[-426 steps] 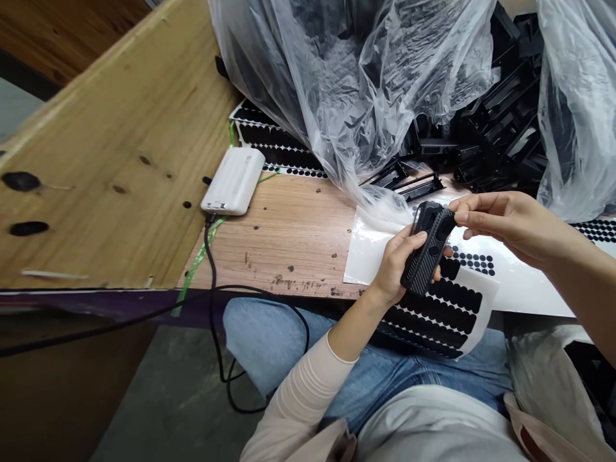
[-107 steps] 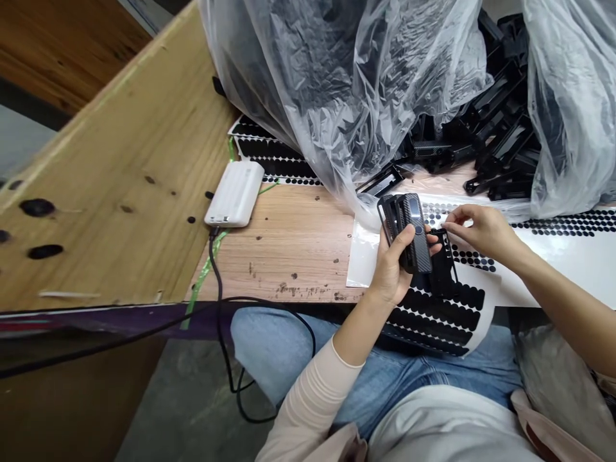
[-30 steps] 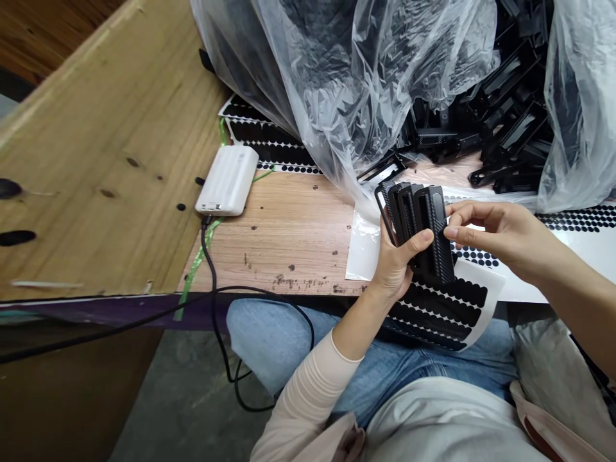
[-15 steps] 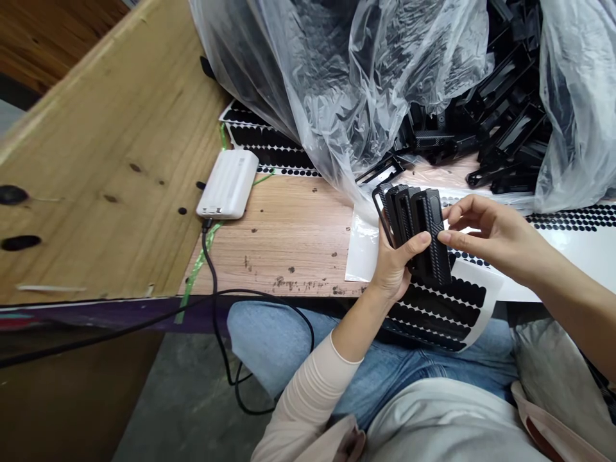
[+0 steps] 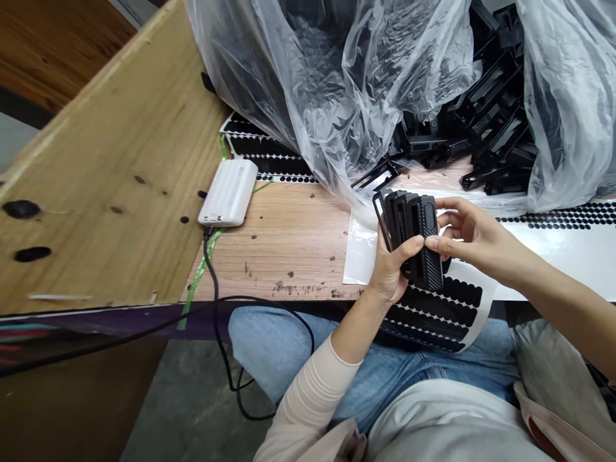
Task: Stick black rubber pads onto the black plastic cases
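Note:
My left hand point(image 5: 392, 269) is closed around a stack of several black carbon-pattern plastic parts point(image 5: 409, 224), held upright over the table edge. My right hand point(image 5: 469, 237) pinches the frontmost part of that stack with thumb and forefinger, its other fingers curled behind it. Under both hands a white sheet of black oval stickers point(image 5: 440, 314) hangs over the table edge onto my lap. A longer white sheet with small black dots point(image 5: 558, 221) lies to the right.
A heap of black plastic parts point(image 5: 486, 141) lies at the back, partly under clear plastic bags point(image 5: 337, 83). A white power bank point(image 5: 228, 192) with a black cable point(image 5: 214, 289) sits at left on the wooden table point(image 5: 289, 237). A slanted wooden board point(image 5: 110, 179) stands left.
The stack in my left hand has grown from one part to several. In the last second my right hand has closed in on the front part and both hands shifted slightly left.

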Tool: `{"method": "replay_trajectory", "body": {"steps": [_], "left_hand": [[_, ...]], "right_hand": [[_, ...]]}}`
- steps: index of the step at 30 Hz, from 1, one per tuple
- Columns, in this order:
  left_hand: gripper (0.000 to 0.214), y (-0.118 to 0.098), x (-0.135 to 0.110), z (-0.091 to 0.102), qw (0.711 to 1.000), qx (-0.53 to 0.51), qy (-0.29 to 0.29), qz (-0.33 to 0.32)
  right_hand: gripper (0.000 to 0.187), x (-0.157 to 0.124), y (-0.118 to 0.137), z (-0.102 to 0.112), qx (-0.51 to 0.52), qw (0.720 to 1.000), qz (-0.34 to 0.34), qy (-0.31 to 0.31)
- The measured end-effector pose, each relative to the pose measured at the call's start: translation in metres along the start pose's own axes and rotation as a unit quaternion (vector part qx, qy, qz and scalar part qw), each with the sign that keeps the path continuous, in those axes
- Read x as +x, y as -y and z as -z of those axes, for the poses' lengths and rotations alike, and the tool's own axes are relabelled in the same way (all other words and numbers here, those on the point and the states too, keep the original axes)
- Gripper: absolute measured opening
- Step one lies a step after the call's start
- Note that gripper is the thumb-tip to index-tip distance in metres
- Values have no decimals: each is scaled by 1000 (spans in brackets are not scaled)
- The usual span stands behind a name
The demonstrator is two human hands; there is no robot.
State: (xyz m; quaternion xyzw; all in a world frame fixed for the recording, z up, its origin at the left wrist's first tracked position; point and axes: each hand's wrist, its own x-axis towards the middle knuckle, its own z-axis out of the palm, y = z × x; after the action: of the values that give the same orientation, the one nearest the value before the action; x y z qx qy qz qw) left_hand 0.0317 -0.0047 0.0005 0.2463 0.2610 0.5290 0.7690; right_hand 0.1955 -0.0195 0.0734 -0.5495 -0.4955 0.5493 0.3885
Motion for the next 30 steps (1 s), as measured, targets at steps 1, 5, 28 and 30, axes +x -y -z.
{"method": "replay_trajectory", "body": {"steps": [1,5,28,30], "left_hand": [[71,0,0,0,1000,-2,1,1],[71,-4,0,-1,999,-13,2,30],[67,-8,-2,-1,996,-6,13,83],[67,-8,-2,-2,997,-3,15,78]], "right_hand": [[71,0,0,0,8,1000,1,10],[53,-6,-3,12,-37,999,36,-1],[28,3,35,41,-4,1000,3,-26],[31,10,38,36,-19,1000,0,-2]]}}
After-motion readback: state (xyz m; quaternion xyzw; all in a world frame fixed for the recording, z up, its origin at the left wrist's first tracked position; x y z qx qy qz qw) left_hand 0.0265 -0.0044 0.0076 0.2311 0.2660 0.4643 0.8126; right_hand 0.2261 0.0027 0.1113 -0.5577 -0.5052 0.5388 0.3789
